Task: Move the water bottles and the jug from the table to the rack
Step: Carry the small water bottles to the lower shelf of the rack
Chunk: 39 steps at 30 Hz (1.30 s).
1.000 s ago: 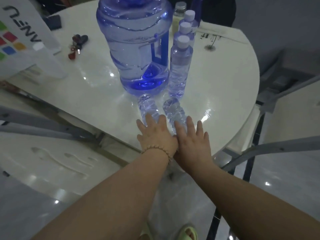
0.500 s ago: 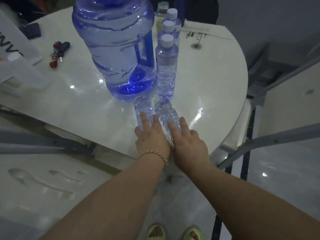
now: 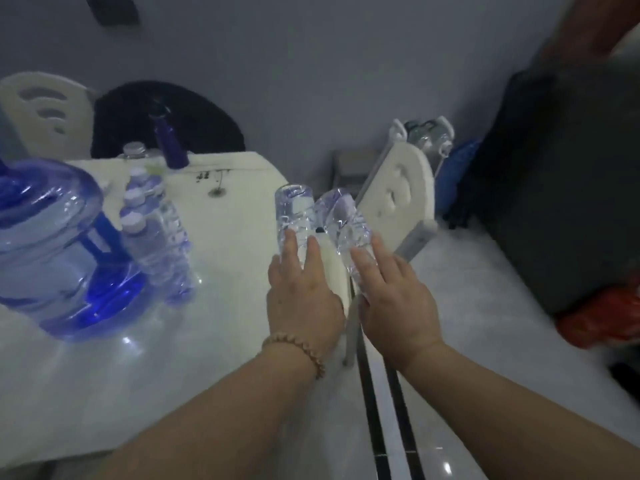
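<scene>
Plastic may slip, we judge: our left hand (image 3: 304, 299) grasps the left bottle (image 3: 294, 213), our right hand (image 3: 398, 306) the right bottle (image 3: 346, 220), fingers (image 3: 289, 247) barely wrapped.

Dim, cool indoor light lays a blue-grey cast over everything, with no hard shadows. Small white glare spots sit on the glossy bench (image 3: 214, 341) beside the base of the jug (image 3: 45, 244), whose blue plastic glows where light passes through, and on the shiny floor (image 3: 485, 306) near the lower edge. At centre the left grip (image 3: 301, 299) and right grip (image 3: 398, 303) are fairly sharp; the left-hand bottle (image 3: 294, 213) and right-hand bottle (image 3: 343, 220) they hold catch pale highlights. Blur smears the dark shapes along the right edge and the top right corner. Wide-angle distortion bends the bench's edge and stretches the forearms at the bottom.
</scene>
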Each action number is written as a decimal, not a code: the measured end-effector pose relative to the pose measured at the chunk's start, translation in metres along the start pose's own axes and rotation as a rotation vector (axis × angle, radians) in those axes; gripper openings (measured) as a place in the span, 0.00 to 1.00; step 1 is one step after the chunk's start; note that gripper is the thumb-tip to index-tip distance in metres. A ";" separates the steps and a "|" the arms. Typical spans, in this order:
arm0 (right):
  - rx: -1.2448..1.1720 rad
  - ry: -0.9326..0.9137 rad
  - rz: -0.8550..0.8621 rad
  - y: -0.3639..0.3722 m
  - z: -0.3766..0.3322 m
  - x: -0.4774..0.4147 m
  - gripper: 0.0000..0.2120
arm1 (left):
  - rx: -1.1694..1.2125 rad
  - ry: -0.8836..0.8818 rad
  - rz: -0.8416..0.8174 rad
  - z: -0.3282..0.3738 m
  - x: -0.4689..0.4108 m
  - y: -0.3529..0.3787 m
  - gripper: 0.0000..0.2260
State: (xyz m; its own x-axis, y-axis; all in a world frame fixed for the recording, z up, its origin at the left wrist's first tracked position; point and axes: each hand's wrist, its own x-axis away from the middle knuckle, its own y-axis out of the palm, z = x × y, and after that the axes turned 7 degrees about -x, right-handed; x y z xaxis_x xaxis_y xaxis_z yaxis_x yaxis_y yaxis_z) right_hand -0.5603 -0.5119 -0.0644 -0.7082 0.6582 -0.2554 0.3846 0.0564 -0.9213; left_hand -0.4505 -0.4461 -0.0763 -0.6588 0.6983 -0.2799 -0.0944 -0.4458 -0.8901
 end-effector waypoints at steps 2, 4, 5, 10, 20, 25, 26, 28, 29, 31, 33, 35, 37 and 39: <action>0.005 0.057 0.100 -0.037 0.031 -0.006 0.33 | 0.014 0.118 0.056 0.049 -0.019 -0.005 0.37; 0.032 0.099 0.166 -0.070 0.068 -0.011 0.34 | 0.030 0.203 0.076 0.103 -0.035 -0.005 0.38; 0.062 0.112 0.197 -0.085 0.092 -0.014 0.34 | 0.041 0.239 0.083 0.133 -0.043 -0.003 0.38; 0.067 0.201 0.255 -0.130 0.201 -0.019 0.35 | 0.059 0.330 0.103 0.255 -0.067 0.033 0.39; 0.053 0.287 0.111 -0.174 0.431 -0.056 0.34 | 0.024 0.261 -0.104 0.458 -0.113 0.149 0.37; -0.004 0.282 0.053 -0.154 0.477 -0.098 0.33 | 0.010 0.246 -0.167 0.482 -0.156 0.195 0.38; -0.008 0.289 0.034 -0.150 0.486 -0.109 0.33 | 0.010 0.226 -0.188 0.484 -0.168 0.205 0.39; -0.023 0.291 -0.005 -0.134 0.514 -0.139 0.33 | -0.021 0.196 -0.209 0.493 -0.197 0.235 0.39; -0.026 0.291 -0.006 -0.127 0.525 -0.154 0.33 | -0.014 0.174 -0.226 0.496 -0.211 0.247 0.39; -0.027 0.288 -0.023 -0.110 0.552 -0.188 0.33 | -0.016 0.163 -0.247 0.503 -0.244 0.278 0.39; -0.028 0.296 -0.036 -0.093 0.580 -0.228 0.31 | -0.020 0.172 -0.257 0.512 -0.283 0.311 0.39; -0.036 0.319 -0.065 -0.079 0.612 -0.272 0.30 | 0.003 0.138 -0.295 0.525 -0.327 0.343 0.40; -0.034 0.321 -0.094 -0.068 0.637 -0.305 0.31 | 0.021 0.105 -0.339 0.533 -0.359 0.365 0.40; -0.030 0.325 -0.131 -0.057 0.661 -0.337 0.31 | 0.003 0.090 -0.374 0.542 -0.391 0.387 0.39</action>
State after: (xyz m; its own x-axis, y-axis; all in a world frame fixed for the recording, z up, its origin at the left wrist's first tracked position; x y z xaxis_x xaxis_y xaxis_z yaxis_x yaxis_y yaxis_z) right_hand -0.7345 -1.2333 -0.1194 -0.5290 0.8483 -0.0242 0.3238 0.1754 -0.9297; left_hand -0.6340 -1.1951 -0.1162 -0.5106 0.8592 0.0332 -0.3179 -0.1527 -0.9358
